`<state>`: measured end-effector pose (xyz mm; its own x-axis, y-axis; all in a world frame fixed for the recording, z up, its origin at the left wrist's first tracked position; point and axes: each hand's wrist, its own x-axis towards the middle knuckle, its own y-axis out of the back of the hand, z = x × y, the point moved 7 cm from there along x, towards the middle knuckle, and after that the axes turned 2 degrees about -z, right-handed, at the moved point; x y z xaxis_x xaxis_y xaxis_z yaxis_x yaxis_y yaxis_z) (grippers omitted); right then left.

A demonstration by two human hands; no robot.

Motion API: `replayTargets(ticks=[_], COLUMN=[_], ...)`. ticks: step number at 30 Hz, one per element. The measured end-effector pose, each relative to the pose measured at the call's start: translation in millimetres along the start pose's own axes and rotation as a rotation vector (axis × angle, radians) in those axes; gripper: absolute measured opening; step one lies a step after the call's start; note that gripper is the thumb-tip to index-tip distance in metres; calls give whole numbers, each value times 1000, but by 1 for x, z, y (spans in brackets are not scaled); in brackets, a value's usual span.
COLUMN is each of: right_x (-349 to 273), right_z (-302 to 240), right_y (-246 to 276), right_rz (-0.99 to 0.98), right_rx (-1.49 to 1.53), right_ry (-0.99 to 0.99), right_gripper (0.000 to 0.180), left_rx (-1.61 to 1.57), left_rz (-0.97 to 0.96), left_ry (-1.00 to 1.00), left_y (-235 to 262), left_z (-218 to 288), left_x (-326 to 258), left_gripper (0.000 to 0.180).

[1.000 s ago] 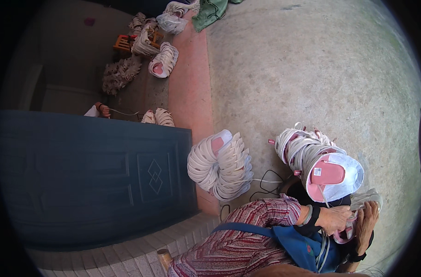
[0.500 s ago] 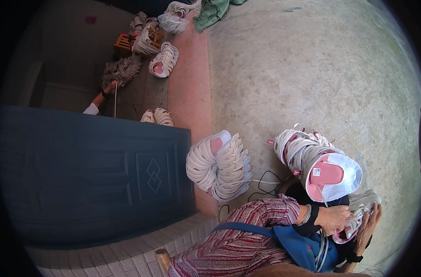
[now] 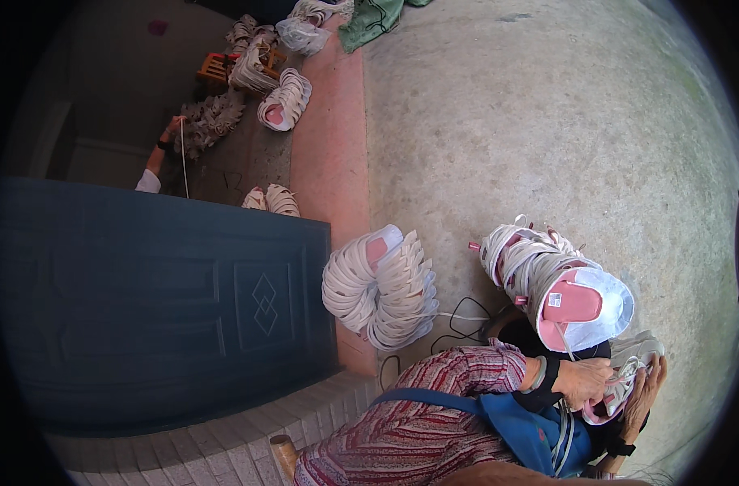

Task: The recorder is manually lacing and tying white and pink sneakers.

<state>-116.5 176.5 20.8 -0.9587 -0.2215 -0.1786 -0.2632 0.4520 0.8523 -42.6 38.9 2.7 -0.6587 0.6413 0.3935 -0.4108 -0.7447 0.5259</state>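
Observation:
A white and pink shoe upper point(image 3: 646, 347) is held low at the right, over my lap. My right hand point(image 3: 643, 398) is closed round its far right side, fingers curled over the edge. My left hand point(image 3: 584, 382) pinches at its lacing, closed on a white shoelace point(image 3: 626, 371); the fingertips are partly hidden. Just beyond my hands lies a stacked row of white and pink shoe uppers point(image 3: 531, 259), its nearest piece showing a pink tongue point(image 3: 573, 301). Loose white laces point(image 3: 562, 441) hang over a blue cloth point(image 3: 507, 421) on my lap.
Another curled stack of uppers point(image 3: 377, 292) lies left, beside a dark door point(image 3: 183, 300). Black and white cords point(image 3: 465, 316) run across the concrete floor point(image 3: 547, 121). Beyond the door, a co-worker's hand point(image 3: 173, 125) holds a white cord near more bundles point(image 3: 211, 121).
The co-worker's hand has moved left and up with the white cord. My hands stay nearly where they were on the shoe upper. The whole view has shifted slightly.

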Motion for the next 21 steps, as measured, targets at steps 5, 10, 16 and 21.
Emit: replayTargets(ticks=[5,10,16,21], right_x=[6,-1,-2,-34], right_z=[8,-15,-21,13], right_y=[-11,1,2,11], right_rz=[-21,33,159,463], right_rx=[-12,3,253,228], right_ry=[17,42,41,-98], right_gripper=[41,41,38,31], left_rx=[151,683,642,475], left_rz=[-3,-279,-275,-169], left_ry=[21,-15,-7,21], left_y=[15,7,5,27], left_z=[8,32,20,2], left_x=[-9,-11,-9,-11], left_gripper=[10,20,9,10])
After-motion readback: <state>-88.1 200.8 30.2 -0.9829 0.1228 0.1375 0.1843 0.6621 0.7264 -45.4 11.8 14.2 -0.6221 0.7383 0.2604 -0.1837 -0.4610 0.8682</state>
